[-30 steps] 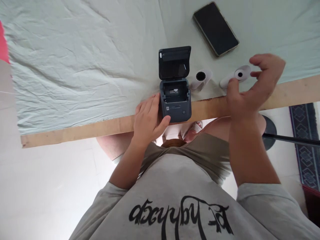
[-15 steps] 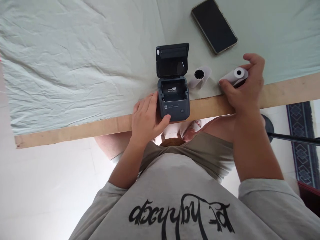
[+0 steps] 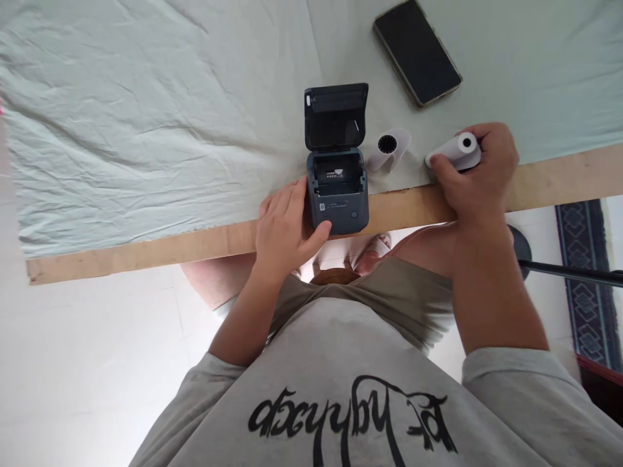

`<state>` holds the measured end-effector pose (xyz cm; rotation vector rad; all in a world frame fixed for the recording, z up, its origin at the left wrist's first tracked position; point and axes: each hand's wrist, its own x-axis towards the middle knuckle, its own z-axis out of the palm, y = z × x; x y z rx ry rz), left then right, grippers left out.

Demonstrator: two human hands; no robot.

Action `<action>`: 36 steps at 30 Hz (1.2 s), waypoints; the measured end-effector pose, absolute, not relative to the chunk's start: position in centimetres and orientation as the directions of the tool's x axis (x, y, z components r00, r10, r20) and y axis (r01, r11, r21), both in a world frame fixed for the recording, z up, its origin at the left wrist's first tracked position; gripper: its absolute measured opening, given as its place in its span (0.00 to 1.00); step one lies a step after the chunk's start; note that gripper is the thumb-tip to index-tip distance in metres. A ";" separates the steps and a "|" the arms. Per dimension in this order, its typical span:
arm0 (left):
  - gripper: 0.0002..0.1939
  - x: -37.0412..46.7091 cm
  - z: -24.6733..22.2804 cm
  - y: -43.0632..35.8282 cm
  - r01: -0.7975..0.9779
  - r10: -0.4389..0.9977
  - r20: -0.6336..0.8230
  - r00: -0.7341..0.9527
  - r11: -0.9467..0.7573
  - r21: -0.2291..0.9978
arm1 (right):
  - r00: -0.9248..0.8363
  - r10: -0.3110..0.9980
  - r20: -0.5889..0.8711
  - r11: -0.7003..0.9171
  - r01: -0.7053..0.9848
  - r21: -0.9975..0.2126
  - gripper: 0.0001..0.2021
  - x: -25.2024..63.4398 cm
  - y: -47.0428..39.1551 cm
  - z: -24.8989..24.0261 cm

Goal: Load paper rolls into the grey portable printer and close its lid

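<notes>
- Floor (image 3: 107, 350): pale, with a dark rug (image 3: 590, 285).
- Table (image 3: 146, 250): wrinkly green cloth (image 3: 146, 130), bare wood along the near edge.
- Printer (image 3: 339, 217): lid up, on the near edge; one bump could drop it. Left hand (image 3: 285, 227) rests open against it.
- Phone (image 3: 417, 52): farther back.
- Paper roll (image 3: 450, 151): gripped by the right hand (image 3: 488, 172) near that edge; the other roll (image 3: 400, 146) could tip if nudged.

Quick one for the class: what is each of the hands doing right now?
Left hand: open, resting against the boxy dark-grey plastic printer.
Right hand: closed, holding the rightmost cylindrical white paper roll.
</notes>
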<state>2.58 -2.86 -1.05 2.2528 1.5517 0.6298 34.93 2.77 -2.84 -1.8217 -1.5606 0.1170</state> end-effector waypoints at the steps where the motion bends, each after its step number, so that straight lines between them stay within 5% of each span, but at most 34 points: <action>1: 0.38 2.6 -1.1 -2.9 0.789 0.937 0.169 0.307 -0.350 0.505 | 0.238 0.889 0.390 0.029 0.823 -0.567 0.16 35.0 2.8 -2.9; 8: 0.38 2.6 -1.1 -2.8 0.784 0.929 0.196 0.313 -0.369 0.499 | 0.201 0.840 0.504 0.120 0.837 -0.533 0.14 35.6 2.8 -3.5; 15: 0.37 2.6 -1.0 -2.9 0.788 0.930 0.191 0.314 -0.368 0.493 | 0.308 0.758 0.575 0.248 0.679 -0.691 0.21 35.5 3.0 -3.6; 19: 0.37 2.6 -0.9 -2.9 0.797 0.935 0.165 0.314 -0.354 0.489 | 0.125 0.730 0.671 0.458 0.639 -0.618 0.18 31.3 1.0 -1.2; 27: 0.38 2.5 -0.7 -2.9 0.784 0.931 0.173 0.322 -0.365 0.502 | -0.381 0.790 0.481 0.587 0.698 -0.410 0.07 22.7 0.5 3.2; 31: 0.37 2.5 -0.8 -2.9 0.788 0.928 0.176 0.327 -0.371 0.492 | -0.402 0.861 0.313 0.485 0.834 -0.263 0.05 22.0 1.7 3.8; 36: 0.37 2.5 -0.9 -2.9 0.793 0.931 0.182 0.317 -0.365 0.488 | -0.388 0.896 0.215 0.432 0.872 -0.229 0.08 21.7 2.4 3.8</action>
